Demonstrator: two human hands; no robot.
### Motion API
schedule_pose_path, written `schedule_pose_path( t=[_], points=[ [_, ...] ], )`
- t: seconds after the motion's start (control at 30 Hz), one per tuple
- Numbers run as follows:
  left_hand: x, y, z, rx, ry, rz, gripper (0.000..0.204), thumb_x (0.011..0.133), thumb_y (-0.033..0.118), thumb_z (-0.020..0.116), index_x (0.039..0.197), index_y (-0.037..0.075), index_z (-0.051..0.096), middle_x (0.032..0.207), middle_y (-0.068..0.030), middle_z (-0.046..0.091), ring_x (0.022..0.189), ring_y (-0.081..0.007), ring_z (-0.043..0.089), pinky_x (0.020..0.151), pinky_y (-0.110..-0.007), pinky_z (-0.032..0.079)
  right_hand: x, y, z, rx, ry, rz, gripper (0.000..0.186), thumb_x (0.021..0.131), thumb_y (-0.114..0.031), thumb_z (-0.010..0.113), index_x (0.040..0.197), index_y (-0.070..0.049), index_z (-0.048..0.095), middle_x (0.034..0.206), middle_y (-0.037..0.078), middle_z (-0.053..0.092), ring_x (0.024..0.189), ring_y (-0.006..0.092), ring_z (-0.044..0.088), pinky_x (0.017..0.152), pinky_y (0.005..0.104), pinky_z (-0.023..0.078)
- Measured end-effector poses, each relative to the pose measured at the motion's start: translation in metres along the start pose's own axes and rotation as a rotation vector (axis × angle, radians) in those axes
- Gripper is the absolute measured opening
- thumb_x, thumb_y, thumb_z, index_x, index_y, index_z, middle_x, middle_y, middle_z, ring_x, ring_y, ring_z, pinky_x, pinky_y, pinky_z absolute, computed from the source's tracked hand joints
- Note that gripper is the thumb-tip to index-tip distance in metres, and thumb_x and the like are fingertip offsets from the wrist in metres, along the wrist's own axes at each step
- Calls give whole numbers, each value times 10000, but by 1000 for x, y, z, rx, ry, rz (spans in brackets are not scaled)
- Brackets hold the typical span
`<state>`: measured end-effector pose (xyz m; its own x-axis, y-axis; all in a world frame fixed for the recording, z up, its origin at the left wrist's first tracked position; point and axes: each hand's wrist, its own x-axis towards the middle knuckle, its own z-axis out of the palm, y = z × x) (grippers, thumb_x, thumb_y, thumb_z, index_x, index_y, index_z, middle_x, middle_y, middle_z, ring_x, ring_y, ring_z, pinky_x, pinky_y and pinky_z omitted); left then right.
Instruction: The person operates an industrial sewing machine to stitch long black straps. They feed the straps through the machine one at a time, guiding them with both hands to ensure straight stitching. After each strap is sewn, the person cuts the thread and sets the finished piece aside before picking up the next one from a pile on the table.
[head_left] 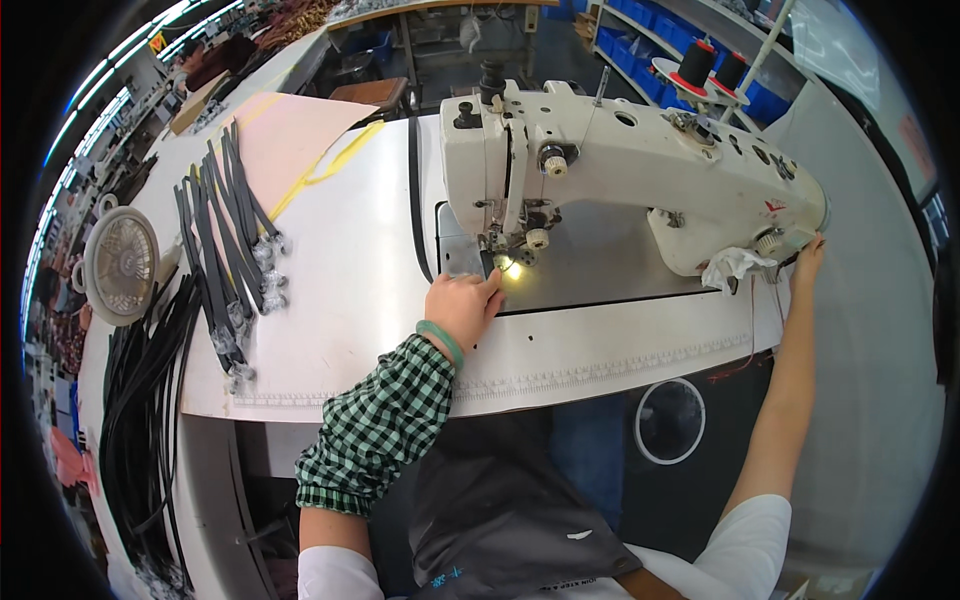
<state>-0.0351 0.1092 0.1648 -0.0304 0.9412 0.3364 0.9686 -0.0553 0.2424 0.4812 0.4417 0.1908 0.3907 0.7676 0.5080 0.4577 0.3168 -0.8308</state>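
A white industrial sewing machine (640, 140) stands on the table, with a small light glowing by its needle. My left hand (463, 312) is closed at the presser foot, its fingers pressing a black strap (487, 263) close under the needle. Left of the machine head, a length of black strap (416, 190) runs down the table toward that hand. At the machine's far right end, my right hand (808, 264) has its fingers curled at the handwheel (825, 212); some of them are hidden. A checked sleeve cover and a green bangle are on my left arm.
Black straps with wrapped ends (225, 250) lie on the table's left. More long straps (140, 420) hang over its left edge beside a round strainer-like basket (120, 262). Pink sheet (300, 140) lies behind. Thread cones (694, 66) stand at back right; white cloth (735, 266) hangs from the machine.
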Motion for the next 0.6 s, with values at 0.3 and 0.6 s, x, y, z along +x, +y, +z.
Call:
schedule_pose_path(
  t=[0.3, 0.6],
  points=[
    [7, -6, 2, -1, -24, 28, 170, 796, 189, 548, 921, 84, 591, 623, -14, 567, 629, -193, 551, 628, -326, 375, -70, -83, 1, -165, 242, -304, 344, 922, -298, 351, 996, -9, 523, 894, 89, 587, 723, 135, 546, 641, 245, 416],
    [10, -8, 5, -9, 5, 21, 278, 805, 237, 547, 1030, 74, 568, 678, -47, 579, 653, -225, 546, 650, -331, 392, -237, -162, 39, 76, -336, -523, 145, 883, -119, 451, 862, -11, 545, 724, 55, 566, 651, 120, 540, 592, 239, 424]
  ],
)
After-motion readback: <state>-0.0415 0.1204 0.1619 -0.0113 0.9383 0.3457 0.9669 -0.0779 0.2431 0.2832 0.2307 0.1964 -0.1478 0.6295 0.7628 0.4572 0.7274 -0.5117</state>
